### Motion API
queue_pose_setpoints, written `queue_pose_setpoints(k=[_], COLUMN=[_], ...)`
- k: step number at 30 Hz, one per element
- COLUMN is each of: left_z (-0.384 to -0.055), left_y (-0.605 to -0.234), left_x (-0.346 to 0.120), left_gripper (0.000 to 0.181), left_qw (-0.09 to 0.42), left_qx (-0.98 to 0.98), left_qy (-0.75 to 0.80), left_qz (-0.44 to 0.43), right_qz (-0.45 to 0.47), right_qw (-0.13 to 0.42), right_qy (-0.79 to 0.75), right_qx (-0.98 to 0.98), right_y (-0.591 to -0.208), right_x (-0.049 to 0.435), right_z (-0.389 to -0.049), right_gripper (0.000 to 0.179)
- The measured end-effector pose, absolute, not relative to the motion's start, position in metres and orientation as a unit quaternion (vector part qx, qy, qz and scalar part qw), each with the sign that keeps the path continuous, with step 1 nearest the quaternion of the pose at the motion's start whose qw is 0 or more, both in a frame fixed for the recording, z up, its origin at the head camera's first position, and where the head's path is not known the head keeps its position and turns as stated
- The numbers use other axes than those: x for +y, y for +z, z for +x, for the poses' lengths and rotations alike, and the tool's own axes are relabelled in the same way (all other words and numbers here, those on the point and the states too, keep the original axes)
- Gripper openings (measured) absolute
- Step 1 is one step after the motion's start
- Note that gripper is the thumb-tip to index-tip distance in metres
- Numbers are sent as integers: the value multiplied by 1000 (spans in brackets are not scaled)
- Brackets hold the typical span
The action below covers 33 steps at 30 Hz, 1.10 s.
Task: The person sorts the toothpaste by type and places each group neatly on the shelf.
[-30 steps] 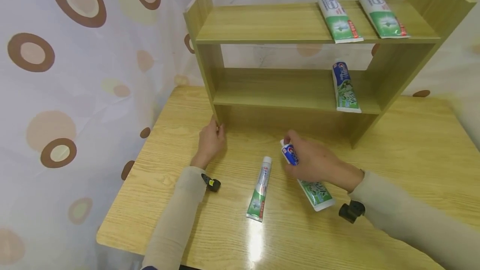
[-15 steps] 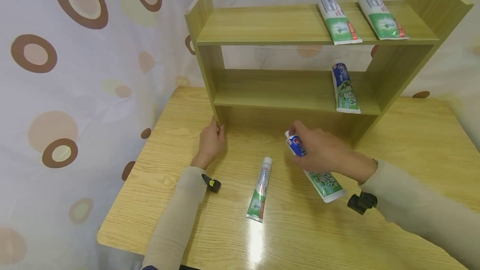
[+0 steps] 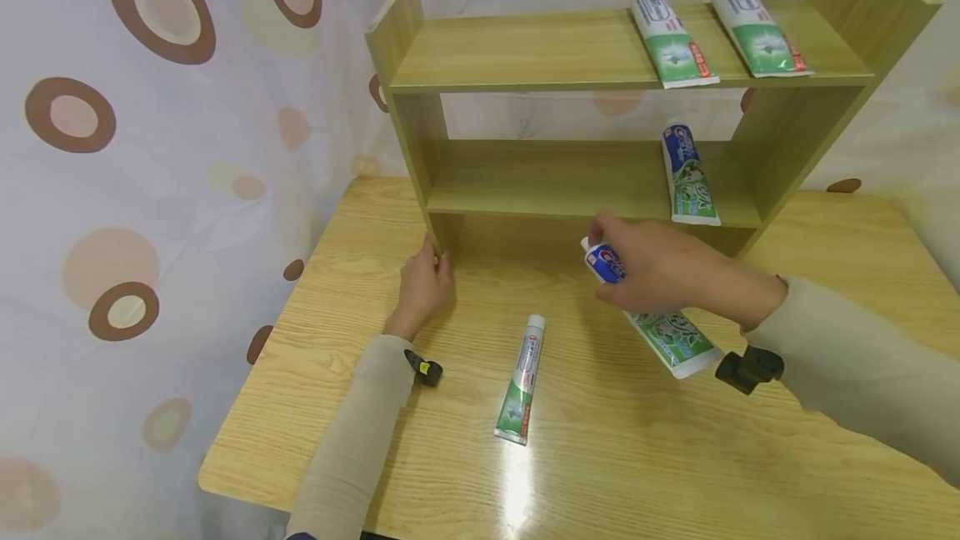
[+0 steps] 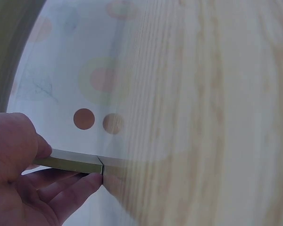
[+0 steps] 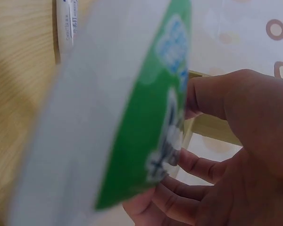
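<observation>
My right hand (image 3: 660, 265) grips a blue and green toothpaste tube (image 3: 675, 342) above the table, its white cap pointing up and left toward the shelf. In the right wrist view the tube (image 5: 146, 117) fills the middle, with thumb and fingers round its edges. My left hand (image 3: 422, 288) holds the lower front end of the wooden shelf's left side panel (image 3: 412, 152). Seen from the left wrist, thumb and fingers of that hand (image 4: 33, 183) pinch the panel's edge (image 4: 73, 163). A white and green toothpaste tube (image 3: 521, 382) lies on the table between my arms.
Two white and green tubes, one left (image 3: 671, 36) and one right (image 3: 757, 23), lie on the top shelf (image 3: 525, 48). One blue and green tube (image 3: 690, 177) rests on the middle shelf (image 3: 547, 177), at the right. The table (image 3: 315, 440) ends at the left before a patterned curtain (image 3: 187, 232).
My right hand has lifted the blue and green tube up and to the right, closer to the middle shelf. The left hand stays at the side panel.
</observation>
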<state>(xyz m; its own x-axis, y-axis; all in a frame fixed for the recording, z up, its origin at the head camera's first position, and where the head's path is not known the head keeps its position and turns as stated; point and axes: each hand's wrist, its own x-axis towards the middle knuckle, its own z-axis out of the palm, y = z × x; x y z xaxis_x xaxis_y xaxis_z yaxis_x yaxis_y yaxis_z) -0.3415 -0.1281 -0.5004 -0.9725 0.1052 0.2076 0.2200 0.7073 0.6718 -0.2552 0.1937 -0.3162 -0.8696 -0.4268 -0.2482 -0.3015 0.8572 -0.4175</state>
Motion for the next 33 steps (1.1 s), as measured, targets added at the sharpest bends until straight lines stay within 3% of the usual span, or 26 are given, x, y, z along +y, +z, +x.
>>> queue_pose_setpoints(k=[10,18,33], left_z=[-341,-341,-341], left_y=[-499,-499,-501], left_x=[-129,-129,-130], left_gripper=[39,39,38], left_qw=[78,76,80], left_qx=[-921,-918,-920], left_qy=[-370,-378,-373], left_qz=[-89,-91,-93], right_qz=[-163,-161,-137], right_qw=[173,129,115], right_qy=[-194,-191,-189], right_qx=[952,960,966], right_y=[-295,-286,-286], right_x=[201,206,211], right_z=[-267,-278,-297], right_gripper=[61,62,68])
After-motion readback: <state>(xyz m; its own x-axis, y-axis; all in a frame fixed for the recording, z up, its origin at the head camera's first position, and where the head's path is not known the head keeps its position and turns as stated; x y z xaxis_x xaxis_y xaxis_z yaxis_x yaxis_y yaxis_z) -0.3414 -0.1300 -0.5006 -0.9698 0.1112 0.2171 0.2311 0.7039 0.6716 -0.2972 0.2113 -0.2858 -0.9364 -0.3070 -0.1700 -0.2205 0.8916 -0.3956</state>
